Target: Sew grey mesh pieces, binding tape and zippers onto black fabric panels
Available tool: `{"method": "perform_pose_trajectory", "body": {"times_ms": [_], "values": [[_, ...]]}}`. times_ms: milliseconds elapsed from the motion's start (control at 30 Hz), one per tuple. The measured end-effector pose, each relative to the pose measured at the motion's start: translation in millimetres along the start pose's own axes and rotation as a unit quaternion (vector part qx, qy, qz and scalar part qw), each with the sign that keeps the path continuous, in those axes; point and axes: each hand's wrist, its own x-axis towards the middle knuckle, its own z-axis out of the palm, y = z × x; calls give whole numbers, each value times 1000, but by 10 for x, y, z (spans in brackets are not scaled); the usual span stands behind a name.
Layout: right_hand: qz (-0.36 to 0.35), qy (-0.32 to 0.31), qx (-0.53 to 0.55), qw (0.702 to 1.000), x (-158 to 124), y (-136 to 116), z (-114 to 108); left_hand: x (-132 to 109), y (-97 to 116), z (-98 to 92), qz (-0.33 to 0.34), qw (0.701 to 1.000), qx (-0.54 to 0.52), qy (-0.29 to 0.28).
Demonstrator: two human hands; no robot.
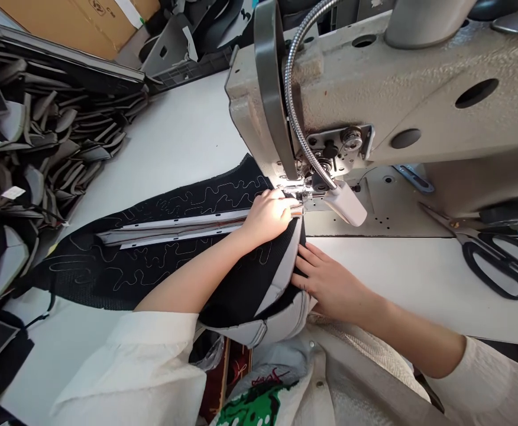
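Observation:
A large black padded fabric panel (188,278) with wavy stitched lines lies across the table and runs up to the sewing machine's needle area (301,192). Along its middle runs a raised grey seam between white strips (174,228). My left hand (268,219) is closed on this seam close to the presser foot, its fingertips bunched on the fabric. To its right, my right hand (323,281) rests with fingers stretched out and slightly apart on the panel's grey-backed edge (281,275); its thumb is hidden. The near part of the panel folds over the table edge towards my lap.
The machine's arm (374,100) spans the upper right, with a lamp (345,204) on a bendable metal neck. Black-handled scissors (485,254) lie at the right. Stacked padded pieces (59,130) crowd the left; a cardboard box (77,23) stands behind them.

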Motion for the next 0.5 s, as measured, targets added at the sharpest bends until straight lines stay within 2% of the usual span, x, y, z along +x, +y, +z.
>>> {"method": "perform_pose_trajectory", "body": {"times_ms": [167, 300, 500], "values": [[-3, 15, -4, 1000, 30, 58, -5, -12, 13, 54, -4, 999, 20, 25], [-39, 26, -10, 999, 37, 149, -59, -68, 39, 99, 1, 998, 43, 46], [-117, 112, -69, 984, 34, 355, -190, -110, 46, 156, 32, 994, 59, 87]]}}
